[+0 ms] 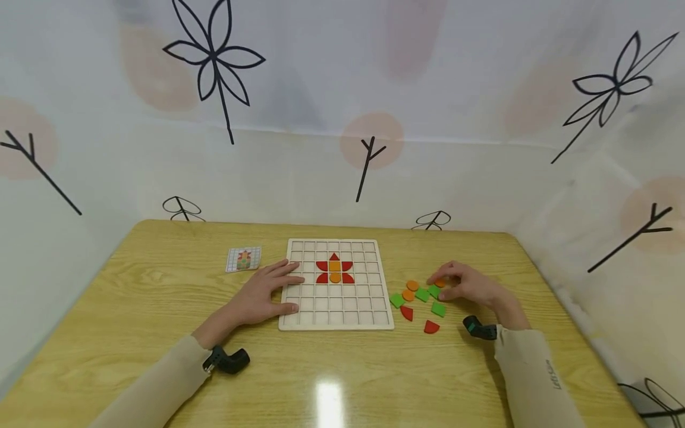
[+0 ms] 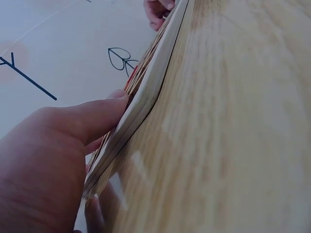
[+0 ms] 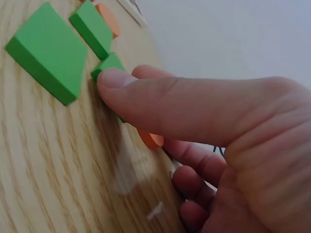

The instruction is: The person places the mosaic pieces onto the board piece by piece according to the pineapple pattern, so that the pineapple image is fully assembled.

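A pale wooden grid board [image 1: 342,306] lies flat on the table. Near its upper middle sit a red triangle [image 1: 334,257], an orange square [image 1: 334,267], an orange circle [image 1: 335,277] and several red quarter-circles [image 1: 347,277]. My left hand [image 1: 262,296] rests with spread fingers over the board's left edge; its thumb [image 2: 104,114] lies on the rim. To the right of the board, my right hand [image 1: 471,285] pinches a green square tile [image 1: 434,292] between thumb and index finger, close to the tabletop. An orange disc [image 3: 150,139] shows beneath that hand.
Loose tiles lie between board and right hand: green squares [image 1: 439,309], orange discs [image 1: 412,285] and red quarter-circles [image 1: 431,327]. A small card [image 1: 243,260] with a printed grid picture lies left of the board. A patterned cloth [image 1: 299,172] hangs behind the table.
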A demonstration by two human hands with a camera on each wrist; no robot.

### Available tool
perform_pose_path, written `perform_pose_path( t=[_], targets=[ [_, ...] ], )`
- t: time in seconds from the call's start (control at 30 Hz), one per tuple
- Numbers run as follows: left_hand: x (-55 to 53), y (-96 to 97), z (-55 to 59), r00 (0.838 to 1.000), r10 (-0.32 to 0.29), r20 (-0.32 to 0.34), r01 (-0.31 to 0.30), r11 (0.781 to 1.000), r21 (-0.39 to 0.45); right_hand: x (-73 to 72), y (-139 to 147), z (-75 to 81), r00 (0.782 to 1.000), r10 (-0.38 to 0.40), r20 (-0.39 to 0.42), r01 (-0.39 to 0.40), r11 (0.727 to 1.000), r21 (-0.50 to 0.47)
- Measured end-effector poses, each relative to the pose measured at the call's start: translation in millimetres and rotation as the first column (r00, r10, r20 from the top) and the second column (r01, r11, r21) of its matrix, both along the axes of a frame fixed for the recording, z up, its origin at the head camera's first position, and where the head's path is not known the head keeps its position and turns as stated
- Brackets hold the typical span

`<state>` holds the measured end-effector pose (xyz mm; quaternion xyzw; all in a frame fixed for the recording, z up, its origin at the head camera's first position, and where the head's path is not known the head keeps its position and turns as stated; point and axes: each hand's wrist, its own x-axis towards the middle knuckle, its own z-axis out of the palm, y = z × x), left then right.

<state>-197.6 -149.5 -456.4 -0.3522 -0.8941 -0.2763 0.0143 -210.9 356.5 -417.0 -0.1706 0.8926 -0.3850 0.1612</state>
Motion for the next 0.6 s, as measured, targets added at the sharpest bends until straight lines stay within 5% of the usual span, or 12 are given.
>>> perform_pose_path(
  t=[0.2,0.6],
  targets=[
    [1.3,0.5,-1.4,1.000,-0.003,0.001,0.003,1.000,0.011,0.4,-4.2,-0.5,1.000,-0.014,-0.019,0.014,1.000,0.021],
    [-0.3,0.4,0.0,1.000,0.003,0.012,-0.003,1.000,-0.007,1.9,-9.1,3.1,0.988,-0.133,0.078,0.139,0.988,-0.073]
  ],
)
